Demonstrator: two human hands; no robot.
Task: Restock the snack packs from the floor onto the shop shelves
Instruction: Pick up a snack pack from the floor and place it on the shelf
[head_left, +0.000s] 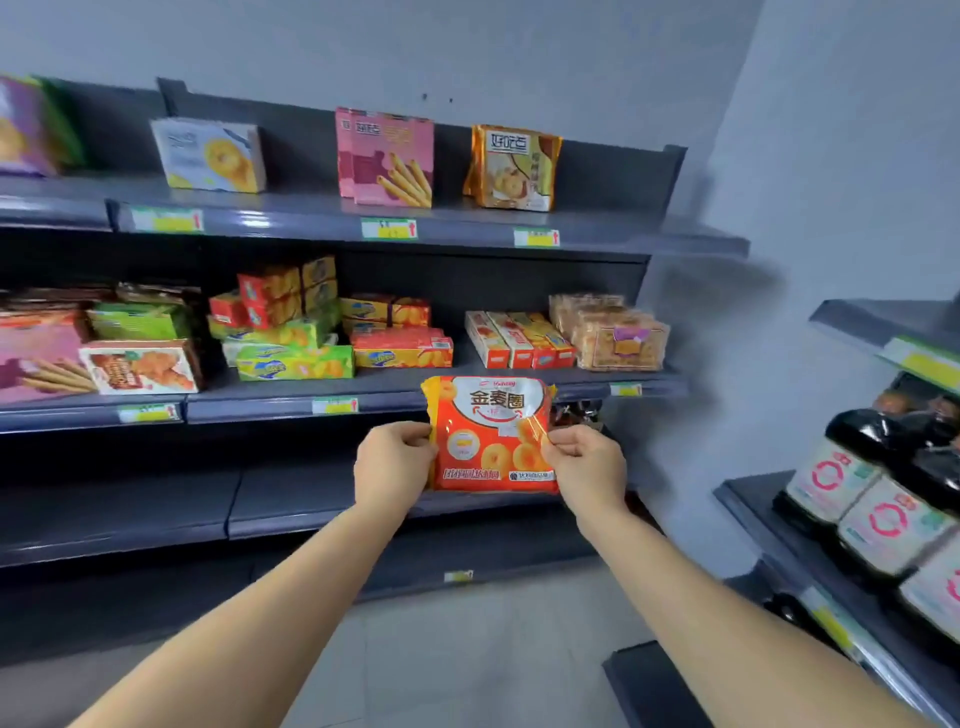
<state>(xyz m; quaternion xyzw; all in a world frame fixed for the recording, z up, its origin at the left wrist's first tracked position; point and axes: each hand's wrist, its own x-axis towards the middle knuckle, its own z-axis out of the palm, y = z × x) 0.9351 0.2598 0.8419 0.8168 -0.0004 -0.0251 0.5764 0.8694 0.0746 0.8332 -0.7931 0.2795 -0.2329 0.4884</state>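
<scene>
An orange snack pack (491, 434) with ring-shaped biscuits printed on it is held upright in front of the shelves. My left hand (390, 465) pinches its left edge and my right hand (589, 465) pinches its right edge. The pack hangs between the middle shelf (395, 395) and the bare lower shelf (156, 499). Its top edge overlaps the front lip of the middle shelf. The middle shelf holds several biscuit boxes (402, 349) and wrapped packs (615, 335).
The top shelf (311, 213) carries a white box (210, 156), a pink box (387, 158) and an orange-gold bag (511, 169). A second rack at the right holds dark bottles (878, 493). Grey floor (467, 665) lies below.
</scene>
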